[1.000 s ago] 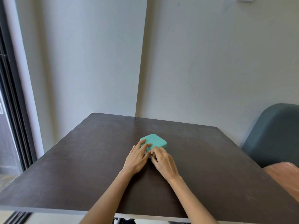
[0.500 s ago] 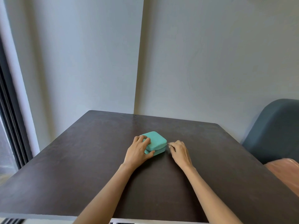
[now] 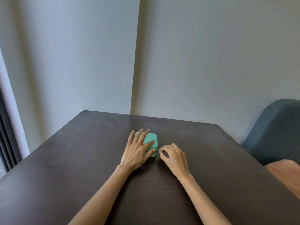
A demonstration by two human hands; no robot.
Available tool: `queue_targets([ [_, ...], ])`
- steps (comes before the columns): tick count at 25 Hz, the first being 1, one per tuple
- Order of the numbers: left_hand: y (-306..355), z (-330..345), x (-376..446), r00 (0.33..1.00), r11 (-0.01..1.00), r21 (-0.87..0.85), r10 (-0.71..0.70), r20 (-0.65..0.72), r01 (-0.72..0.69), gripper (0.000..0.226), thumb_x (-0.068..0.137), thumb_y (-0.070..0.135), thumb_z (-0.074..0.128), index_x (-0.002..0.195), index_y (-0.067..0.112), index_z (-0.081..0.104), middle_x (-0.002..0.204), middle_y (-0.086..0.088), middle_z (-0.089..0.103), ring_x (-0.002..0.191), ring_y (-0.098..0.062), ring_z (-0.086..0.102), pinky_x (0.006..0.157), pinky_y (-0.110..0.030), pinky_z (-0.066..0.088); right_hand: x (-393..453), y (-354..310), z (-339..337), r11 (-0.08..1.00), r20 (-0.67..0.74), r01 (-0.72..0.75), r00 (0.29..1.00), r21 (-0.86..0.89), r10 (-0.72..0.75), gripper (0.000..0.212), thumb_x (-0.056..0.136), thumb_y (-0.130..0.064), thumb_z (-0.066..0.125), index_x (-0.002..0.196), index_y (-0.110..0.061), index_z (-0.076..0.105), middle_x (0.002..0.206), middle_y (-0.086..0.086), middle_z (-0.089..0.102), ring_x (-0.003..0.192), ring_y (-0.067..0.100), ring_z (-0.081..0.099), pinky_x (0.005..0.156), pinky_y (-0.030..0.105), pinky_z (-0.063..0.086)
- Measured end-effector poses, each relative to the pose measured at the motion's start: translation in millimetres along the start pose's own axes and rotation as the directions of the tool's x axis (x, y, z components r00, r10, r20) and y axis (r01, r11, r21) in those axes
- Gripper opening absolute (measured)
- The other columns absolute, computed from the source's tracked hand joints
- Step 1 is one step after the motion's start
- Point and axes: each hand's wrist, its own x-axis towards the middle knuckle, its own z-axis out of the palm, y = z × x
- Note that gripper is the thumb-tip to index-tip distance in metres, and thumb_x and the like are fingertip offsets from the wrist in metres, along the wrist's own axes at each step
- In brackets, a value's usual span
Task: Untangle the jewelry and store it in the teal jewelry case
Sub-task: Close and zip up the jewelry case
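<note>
A closed teal jewelry case is seen lying flat on a dark brown table, near the middle of the tabletop and well apart from every edge. The left hand is laid on top of the case from the near left side, with its fingers straight and spread apart across the lid and its thumb stretched along the near side of the case. The right hand is held just to the right of the case, its knuckles up and its fingers curled; its thumb and forefinger are pressed together on a small metal zipper pull at the near right corner of the case. The other fingers of that hand are tucked under the palm. Both forearms are stretched in from the near edge of the table. No jewelry can be made out on the tabletop. Pale walls are seen beyond the far edge, meeting at a corner behind the table. The back of a dark blue-grey chair is seen at the right, and a pinkish-brown cushion lies at the near right edge.
</note>
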Motion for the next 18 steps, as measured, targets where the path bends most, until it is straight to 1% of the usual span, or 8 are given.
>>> queue_targets([
  [3,0,5,6,0.999,0.999,-0.040,-0.035,0.027,0.037,0.039,0.089,0.052,0.034,0.094,0.038,0.070,0.133,-0.002,0.054,0.125,-0.025,0.050,0.110,-0.043,0.018,2,7,-1,1.000,-0.008,-0.025,1.000,0.011,0.025,0.005,0.083,-0.030,0.068,0.080,-0.027,0.070,0.084,-0.013,0.063,0.085,0.009,0.052,0.064,0.019,0.041],
  [6,-3,9,8,0.998,0.974,-0.223,-0.034,0.045,0.043,0.046,0.089,0.055,0.029,0.100,0.031,0.067,0.130,0.002,0.053,0.123,-0.022,0.047,0.106,-0.035,0.029,12,19,3,0.999,0.004,-0.019,1.000,-0.037,0.019,0.006,0.085,-0.029,0.066,0.083,-0.026,0.071,0.092,-0.009,0.061,0.091,0.015,0.052,0.073,0.026,0.043],
  [7,-4,9,10,0.998,0.962,-0.269,-0.025,0.059,0.040,0.049,0.089,0.055,0.026,0.102,0.029,0.066,0.129,0.003,0.052,0.122,-0.021,0.046,0.103,-0.033,0.030,17,22,6,0.998,0.003,-0.019,1.000,-0.054,0.019,0.005,0.084,-0.028,0.067,0.083,-0.025,0.071,0.093,-0.008,0.061,0.092,0.018,0.053,0.075,0.029,0.044],
  [9,-6,11,11,0.997,0.943,-0.332,-0.010,0.071,0.033,0.052,0.088,0.056,0.024,0.104,0.028,0.065,0.127,0.006,0.052,0.121,-0.019,0.045,0.101,-0.031,0.028,31,27,14,0.995,0.011,-0.053,0.998,-0.082,0.054,0.006,0.085,-0.026,0.066,0.085,-0.023,0.071,0.096,-0.005,0.060,0.096,0.021,0.052,0.077,0.032,0.042],
  [12,-11,18,10,0.997,0.922,-0.387,0.008,0.077,0.023,0.053,0.088,0.055,0.023,0.106,0.027,0.064,0.123,0.007,0.053,0.117,-0.017,0.045,0.100,-0.028,0.025,55,29,28,0.985,0.071,-0.124,0.989,-0.123,0.133,0.014,0.089,-0.030,0.060,0.093,-0.024,0.072,0.105,-0.004,0.059,0.105,0.021,0.047,0.082,0.032,0.038],
  [15,-14,22,11,0.997,0.913,-0.407,0.017,0.071,0.013,0.051,0.088,0.054,0.024,0.105,0.027,0.064,0.120,0.008,0.054,0.113,-0.015,0.045,0.099,-0.025,0.023,78,27,39,0.987,0.118,-0.082,0.988,-0.136,0.098,0.018,0.092,-0.028,0.056,0.098,-0.022,0.071,0.111,-0.001,0.057,0.109,0.022,0.045,0.087,0.034,0.038],
  [17,-14,23,12,0.998,0.907,-0.421,0.030,0.056,-0.004,0.050,0.088,0.054,0.024,0.105,0.027,0.063,0.119,0.008,0.054,0.112,-0.015,0.044,0.099,-0.025,0.021,86,25,46,0.993,0.148,-0.045,0.987,-0.106,0.061,0.019,0.092,-0.025,0.054,0.101,-0.021,0.071,0.113,0.000,0.057,0.110,0.022,0.044,0.088,0.033,0.038],
  [18,-15,24,13,0.998,0.907,-0.421,0.034,0.055,-0.008,0.051,0.088,0.054,0.024,0.105,0.026,0.063,0.119,0.008,0.053,0.111,-0.015,0.044,0.099,-0.025,0.020,88,25,49,0.996,0.159,-0.054,0.985,-0.075,0.065,0.019,0.093,-0.024,0.054,0.102,-0.021,0.071,0.112,0.000,0.057,0.110,0.021,0.043,0.088,0.033,0.037],
])
